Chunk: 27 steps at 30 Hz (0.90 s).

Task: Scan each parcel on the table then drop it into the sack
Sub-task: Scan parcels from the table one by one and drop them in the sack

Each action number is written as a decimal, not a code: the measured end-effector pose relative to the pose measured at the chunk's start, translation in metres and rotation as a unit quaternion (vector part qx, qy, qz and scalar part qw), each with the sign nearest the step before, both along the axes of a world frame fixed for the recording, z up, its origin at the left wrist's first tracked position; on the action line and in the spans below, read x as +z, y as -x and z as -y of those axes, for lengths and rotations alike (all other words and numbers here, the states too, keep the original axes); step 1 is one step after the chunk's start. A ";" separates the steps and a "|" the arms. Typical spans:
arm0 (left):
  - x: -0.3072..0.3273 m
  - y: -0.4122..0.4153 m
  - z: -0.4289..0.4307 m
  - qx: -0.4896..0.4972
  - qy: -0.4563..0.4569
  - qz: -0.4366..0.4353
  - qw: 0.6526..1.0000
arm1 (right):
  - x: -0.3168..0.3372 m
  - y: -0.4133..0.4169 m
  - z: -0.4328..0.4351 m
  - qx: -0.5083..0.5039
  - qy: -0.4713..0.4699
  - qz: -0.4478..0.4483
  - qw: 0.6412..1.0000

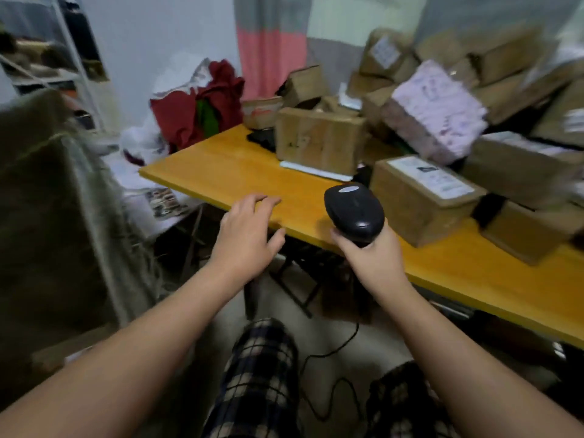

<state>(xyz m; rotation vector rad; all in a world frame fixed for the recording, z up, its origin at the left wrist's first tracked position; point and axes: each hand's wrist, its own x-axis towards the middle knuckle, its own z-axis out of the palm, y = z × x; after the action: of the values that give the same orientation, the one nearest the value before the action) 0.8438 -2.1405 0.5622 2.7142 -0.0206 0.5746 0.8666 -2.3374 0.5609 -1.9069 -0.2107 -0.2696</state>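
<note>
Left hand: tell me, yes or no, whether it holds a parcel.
No, the left hand is spread open above the table edge, empty; the right hand grips the scanner.

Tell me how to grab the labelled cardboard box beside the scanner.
Probably come from its free left end with the left hand, thumb on the near wall, fingers over the far top edge. The cardboard box lies flat, label up, so leave the label clear.

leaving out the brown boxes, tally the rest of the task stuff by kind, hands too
barcode scanner: 1
pink wrapped parcel: 1
sack: 1
hands: 2 (left hand holding nothing, right hand gripping the barcode scanner)
total: 5
</note>
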 end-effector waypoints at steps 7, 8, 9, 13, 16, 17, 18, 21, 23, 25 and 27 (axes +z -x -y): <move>0.023 -0.069 0.118 -0.112 0.058 0.010 0.992 | 0.031 0.002 0.112 -0.140 -0.070 0.065 0.986; 0.028 -0.080 0.131 -0.115 0.095 -0.005 0.989 | 0.034 0.000 0.122 -0.152 -0.081 0.069 0.983; 0.033 -0.091 0.143 -0.114 0.142 -0.026 0.983 | 0.037 -0.003 0.131 -0.159 -0.091 0.071 0.981; 0.049 -0.137 0.170 -0.089 0.284 -0.101 0.949 | 0.046 -0.016 0.151 -0.142 -0.110 0.026 0.983; 0.051 -0.154 0.168 -0.096 0.311 -0.156 0.933 | 0.044 -0.020 0.151 -0.099 -0.150 -0.046 0.983; 0.051 -0.155 0.165 -0.096 0.319 -0.176 0.927 | 0.041 -0.021 0.149 -0.087 -0.179 -0.071 0.977; 0.050 -0.153 0.161 -0.096 0.322 -0.187 0.923 | 0.039 -0.019 0.147 -0.078 -0.211 -0.094 0.970; 0.049 -0.136 0.148 -0.096 0.325 -0.173 0.925 | 0.035 -0.016 0.135 -0.058 -0.254 -0.119 0.958; 0.048 -0.121 0.137 -0.098 0.341 -0.152 0.922 | 0.033 -0.011 0.128 -0.036 -0.250 -0.139 0.958; 0.046 -0.107 0.125 -0.107 0.363 -0.135 0.916 | 0.032 -0.006 0.123 0.014 -0.266 -0.183 0.946; 0.045 -0.097 0.116 -0.110 0.388 -0.129 0.906 | 0.029 -0.002 0.118 0.052 -0.293 -0.206 0.932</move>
<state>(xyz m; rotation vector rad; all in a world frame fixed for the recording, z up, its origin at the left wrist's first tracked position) 0.9410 -2.2564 0.6074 1.9445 -0.0233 0.1012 0.8683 -2.4549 0.5897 -1.3112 0.0541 0.1363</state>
